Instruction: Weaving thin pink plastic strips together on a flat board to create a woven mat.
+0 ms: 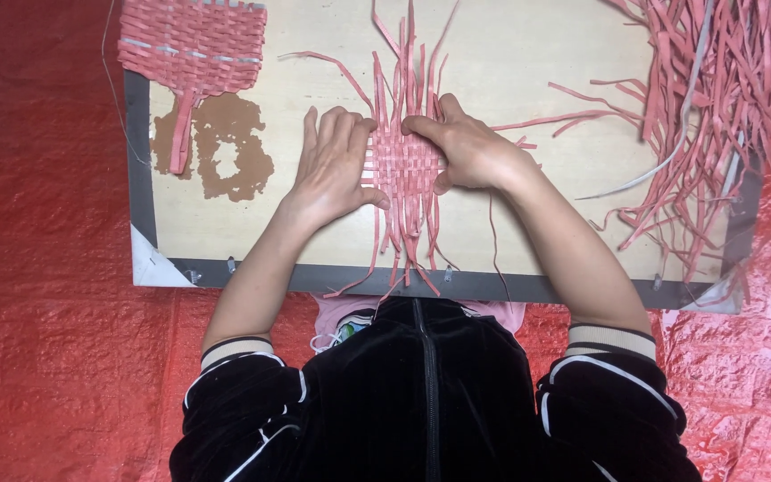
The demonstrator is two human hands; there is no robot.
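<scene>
A small woven patch of pink strips [403,165] lies in the middle of a pale wooden board [510,62], with loose strip ends sticking out above and below it. My left hand [332,165] rests flat on the patch's left edge, fingers spread and pointing away from me. My right hand [466,152] presses on the patch's right side, fingers curled over the strips at its upper edge. Both hands touch the weave and neither lifts it.
A finished pink woven piece with a handle [191,49] lies at the board's far left corner, beside a brown stain [225,147]. A heap of loose pink strips [716,89] covers the board's right side. Red sheeting [37,268] surrounds the board.
</scene>
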